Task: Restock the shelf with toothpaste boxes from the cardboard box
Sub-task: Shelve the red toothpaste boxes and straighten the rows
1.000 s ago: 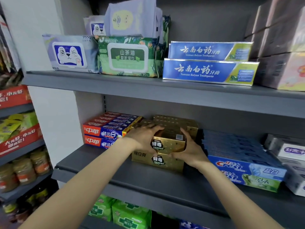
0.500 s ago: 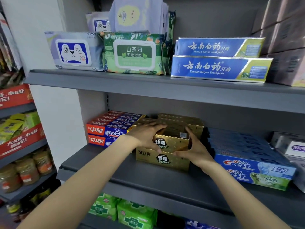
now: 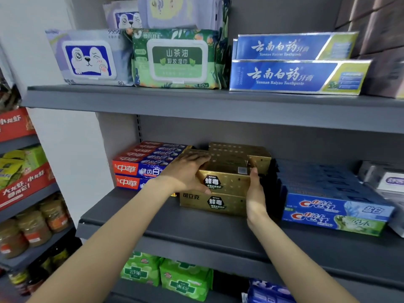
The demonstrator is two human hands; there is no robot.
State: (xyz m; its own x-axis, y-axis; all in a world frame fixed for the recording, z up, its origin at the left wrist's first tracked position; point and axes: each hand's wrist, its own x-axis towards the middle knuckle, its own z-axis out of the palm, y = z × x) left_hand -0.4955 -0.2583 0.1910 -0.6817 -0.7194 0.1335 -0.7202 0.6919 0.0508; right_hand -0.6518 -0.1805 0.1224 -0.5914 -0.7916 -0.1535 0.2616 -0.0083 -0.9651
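Observation:
Gold toothpaste boxes (image 3: 227, 182) are stacked on the grey middle shelf (image 3: 196, 228), between red-and-blue boxes (image 3: 140, 169) and blue Crest boxes (image 3: 336, 213). My left hand (image 3: 185, 173) wraps the left end and top of the upper front gold box. On that box's right end my right hand (image 3: 254, 189) lies flat, fingers straight. Another gold box (image 3: 214, 204) sits underneath, and more gold boxes (image 3: 238, 152) stand behind. The cardboard box is out of view.
The upper shelf carries wet-wipe packs (image 3: 175, 60) and two blue Yunnan Baiyao boxes (image 3: 295, 75). White boxes (image 3: 387, 180) sit at the far right. Green packs (image 3: 175, 278) fill the lower shelf. A neighbouring rack at left holds jars (image 3: 32, 226) and red cartons (image 3: 24, 184).
Both hands have stayed on the upper gold box. My right hand has shifted from below the box's corner to flat against its right end. The camera has moved closer.

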